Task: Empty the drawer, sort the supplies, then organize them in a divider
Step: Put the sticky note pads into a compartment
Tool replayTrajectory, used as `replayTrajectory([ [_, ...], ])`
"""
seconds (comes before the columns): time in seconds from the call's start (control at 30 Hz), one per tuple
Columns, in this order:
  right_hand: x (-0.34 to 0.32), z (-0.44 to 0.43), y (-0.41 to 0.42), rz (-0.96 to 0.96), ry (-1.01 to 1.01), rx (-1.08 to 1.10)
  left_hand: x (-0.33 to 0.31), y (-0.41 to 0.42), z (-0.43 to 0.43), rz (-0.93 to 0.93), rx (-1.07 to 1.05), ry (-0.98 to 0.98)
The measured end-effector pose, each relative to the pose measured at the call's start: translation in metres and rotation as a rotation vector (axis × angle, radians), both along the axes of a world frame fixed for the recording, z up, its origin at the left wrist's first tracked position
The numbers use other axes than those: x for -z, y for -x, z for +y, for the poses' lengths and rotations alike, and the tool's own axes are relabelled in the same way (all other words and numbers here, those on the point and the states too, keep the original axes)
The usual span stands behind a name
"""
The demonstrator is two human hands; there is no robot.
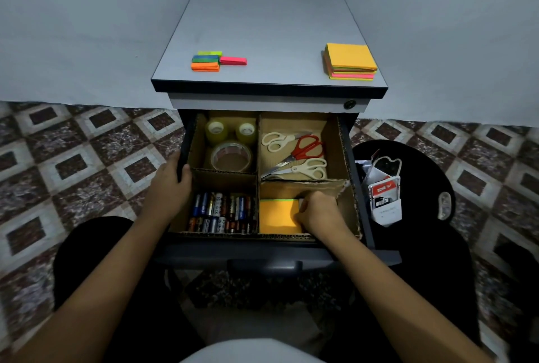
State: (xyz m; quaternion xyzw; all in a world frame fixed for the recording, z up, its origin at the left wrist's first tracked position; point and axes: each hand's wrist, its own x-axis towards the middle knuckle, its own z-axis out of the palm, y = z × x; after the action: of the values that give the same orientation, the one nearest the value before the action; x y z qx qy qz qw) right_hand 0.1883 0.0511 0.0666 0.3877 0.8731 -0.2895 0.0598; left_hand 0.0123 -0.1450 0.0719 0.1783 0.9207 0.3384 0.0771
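The open drawer point(360, 187) holds a cardboard divider point(258, 158) with four compartments. Tape rolls point(230, 155) fill the back left one, scissors point(303, 155) the back right, and batteries point(221, 212) the front left. In the front right compartment lies an orange sticky-note pad point(278, 217); my right hand point(316, 211) grips its right edge with curled fingers. My left hand point(169, 185) grips the drawer's left side wall, thumb over the rim. On the cabinet top point(262, 27) sit a stack of sticky notes point(350, 61) at the right and small coloured flag pads point(217, 61) at the left.
A black stool point(423, 182) to the right of the drawer carries a pile of small packets and cards point(385, 190). The patterned tile floor point(73, 164) surrounds the cabinet, with a pale wall behind. My dark-clad knees flank the drawer front.
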Motion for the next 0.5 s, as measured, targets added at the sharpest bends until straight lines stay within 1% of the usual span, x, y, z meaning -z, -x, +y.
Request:
replayTrajectory([
  [0.13,0.0029,-0.0008,0.0001,0.0,-0.026,-0.009,0.0015,0.0014,0.0003,0.001,-0.001,0.0],
  [0.2,0.0005,0.001,-0.0006,-0.024,0.038,-0.027,0.0024,0.002,-0.0003,-0.004,-0.002,-0.002],
  [0.3,-0.0059,0.0052,-0.0041,-0.097,0.184,-0.099,0.0028,0.0023,-0.0007,-0.013,-0.003,-0.012],
  [0.33,-0.0066,0.0061,-0.0048,-0.116,0.196,-0.117,0.0029,0.0021,-0.0007,-0.014,-0.005,-0.014],
  [0.5,-0.0057,0.0028,-0.0007,-0.128,0.097,-0.11,0.0006,0.0001,0.0007,-0.019,-0.008,-0.027],
])
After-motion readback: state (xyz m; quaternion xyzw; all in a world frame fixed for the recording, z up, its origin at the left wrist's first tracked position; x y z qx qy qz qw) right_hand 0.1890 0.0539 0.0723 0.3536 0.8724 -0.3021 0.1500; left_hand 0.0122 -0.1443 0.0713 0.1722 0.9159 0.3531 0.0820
